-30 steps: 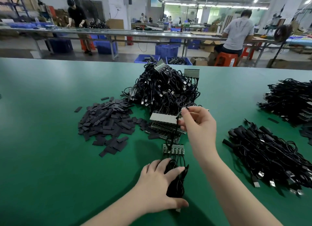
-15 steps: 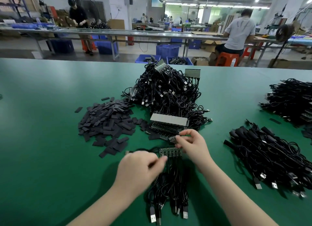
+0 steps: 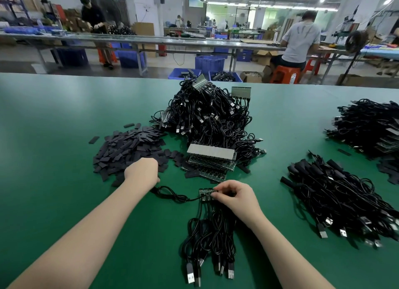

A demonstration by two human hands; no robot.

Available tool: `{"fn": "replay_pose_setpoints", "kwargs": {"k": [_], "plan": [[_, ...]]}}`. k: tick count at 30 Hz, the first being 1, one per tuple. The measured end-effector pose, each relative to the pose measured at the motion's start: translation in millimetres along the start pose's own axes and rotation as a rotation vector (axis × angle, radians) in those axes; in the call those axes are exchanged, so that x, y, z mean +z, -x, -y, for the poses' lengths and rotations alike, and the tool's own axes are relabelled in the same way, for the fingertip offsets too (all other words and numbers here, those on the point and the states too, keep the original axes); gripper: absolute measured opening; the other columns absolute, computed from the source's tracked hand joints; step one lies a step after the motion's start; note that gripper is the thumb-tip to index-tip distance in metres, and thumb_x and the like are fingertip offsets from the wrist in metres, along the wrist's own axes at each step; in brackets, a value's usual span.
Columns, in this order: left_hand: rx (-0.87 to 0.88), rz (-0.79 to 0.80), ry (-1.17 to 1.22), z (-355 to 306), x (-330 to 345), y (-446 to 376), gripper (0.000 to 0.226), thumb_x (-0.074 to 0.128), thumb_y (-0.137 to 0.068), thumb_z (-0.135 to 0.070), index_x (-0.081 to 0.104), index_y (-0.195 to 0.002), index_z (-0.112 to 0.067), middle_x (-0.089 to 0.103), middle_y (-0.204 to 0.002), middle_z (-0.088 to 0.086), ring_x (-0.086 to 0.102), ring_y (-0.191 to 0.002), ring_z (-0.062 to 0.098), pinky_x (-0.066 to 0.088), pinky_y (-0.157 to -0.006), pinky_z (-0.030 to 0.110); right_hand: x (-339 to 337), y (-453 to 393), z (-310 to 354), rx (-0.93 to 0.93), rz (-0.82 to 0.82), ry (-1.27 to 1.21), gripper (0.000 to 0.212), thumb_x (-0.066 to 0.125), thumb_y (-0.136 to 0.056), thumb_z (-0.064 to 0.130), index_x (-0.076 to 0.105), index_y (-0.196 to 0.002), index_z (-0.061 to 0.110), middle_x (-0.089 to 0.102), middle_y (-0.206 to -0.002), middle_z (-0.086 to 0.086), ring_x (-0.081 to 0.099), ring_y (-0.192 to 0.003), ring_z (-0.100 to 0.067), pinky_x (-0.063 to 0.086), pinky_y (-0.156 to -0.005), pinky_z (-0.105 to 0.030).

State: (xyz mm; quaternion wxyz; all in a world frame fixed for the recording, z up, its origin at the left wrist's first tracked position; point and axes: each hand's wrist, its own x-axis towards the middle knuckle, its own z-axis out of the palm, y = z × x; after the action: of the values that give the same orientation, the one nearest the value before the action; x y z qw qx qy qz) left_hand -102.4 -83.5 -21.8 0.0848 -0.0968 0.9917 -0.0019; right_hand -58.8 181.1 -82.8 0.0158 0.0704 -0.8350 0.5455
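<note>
A small green circuit board strip lies on the green table with several black USB cables trailing from it toward me; their plugs lie nearest. My right hand pinches the strip's right end with thumb and fingertips. One cable loops off to the left and runs under my left hand. That hand rests knuckles up at the near edge of a heap of black sleeve pieces; its fingers point down and are hidden, so whether it holds anything is unclear.
Behind the strip sits a stack of circuit boards in front of a tall tangle of black cables. Two more cable piles lie at right and far right. Beyond the table's far edge people work at benches.
My right hand came down from holding a cable up and now pinches the board strip. My left hand left the cable bundle and moved left to the sleeve heap, one cable drawn out sideways.
</note>
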Motion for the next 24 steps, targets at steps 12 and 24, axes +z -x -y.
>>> {"fn": "replay_pose_setpoints", "kwargs": {"k": [12, 24], "plan": [[0.057, -0.010, -0.028, 7.9, 14.7, -1.7, 0.024, 0.054, -0.099, -0.026, 0.057, -0.119, -0.013, 0.060, -0.118, 0.009, 0.058, -0.105, 0.029, 0.053, -0.085, 0.042, 1.0, -1.9, -5.9, -0.017, -0.009, -0.008, 0.015, 0.085, -0.076, 0.030, 0.073, -0.079, 0.038, 0.070, -0.075, 0.013, 0.061, -0.068, 0.001, 0.050, -0.066, -0.016], [0.516, -0.537, 0.435, -36.2, -6.5, 37.3, 0.013, 0.063, -0.093, -0.031, 0.071, -0.102, -0.032, 0.071, -0.094, -0.015, 0.065, -0.080, 0.006, 0.052, -0.069, 0.027, 0.8, -1.1, -1.3, 0.011, -0.070, -0.156, 0.018, 0.083, -0.079, 0.030, 0.076, -0.095, 0.035, 0.074, -0.082, -0.001, 0.064, -0.073, -0.008, 0.055, -0.073, -0.029]]}}
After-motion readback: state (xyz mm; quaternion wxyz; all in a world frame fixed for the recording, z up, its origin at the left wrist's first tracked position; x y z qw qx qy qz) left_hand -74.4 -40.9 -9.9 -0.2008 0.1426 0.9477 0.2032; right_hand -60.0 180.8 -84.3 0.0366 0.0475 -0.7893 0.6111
